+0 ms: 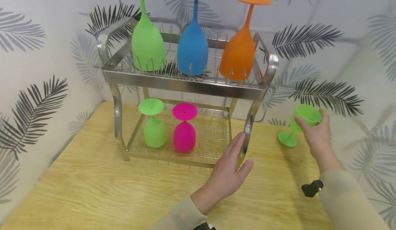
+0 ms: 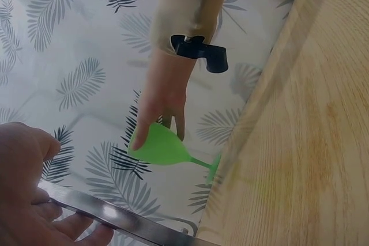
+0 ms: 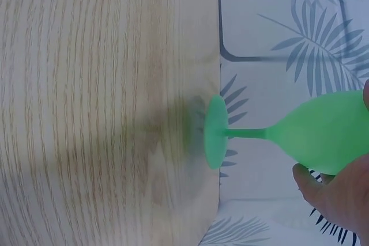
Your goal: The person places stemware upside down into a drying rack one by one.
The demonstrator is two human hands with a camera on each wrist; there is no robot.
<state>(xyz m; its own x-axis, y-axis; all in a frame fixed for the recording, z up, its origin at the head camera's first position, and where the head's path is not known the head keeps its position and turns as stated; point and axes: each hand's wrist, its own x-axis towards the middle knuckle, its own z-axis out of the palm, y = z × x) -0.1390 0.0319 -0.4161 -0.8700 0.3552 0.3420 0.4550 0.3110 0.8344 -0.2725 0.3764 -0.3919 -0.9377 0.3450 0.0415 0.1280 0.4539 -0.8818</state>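
Note:
My right hand [image 1: 318, 133] grips a green goblet [image 1: 297, 123] by its bowl, thumb on the near side, at the table's back right. The goblet is upright, its foot close over the wood. In the right wrist view, the goblet's stem and round foot [image 3: 216, 132] show beyond the fingers. My left hand [image 1: 227, 170] rests with extended fingers against the right front leg of a two-tier metal rack [image 1: 185, 85]. Upside down on its lower tier stand a small green goblet [image 1: 154, 130] and a pink goblet [image 1: 184, 135].
On the rack's upper tier stand three larger upside-down goblets: green [image 1: 148, 44], blue [image 1: 193, 47] and orange [image 1: 238, 56]. Thin wire prongs rise from both tiers. Behind the wooden table [image 1: 92, 188] is a leaf-patterned wall [image 1: 340, 61].

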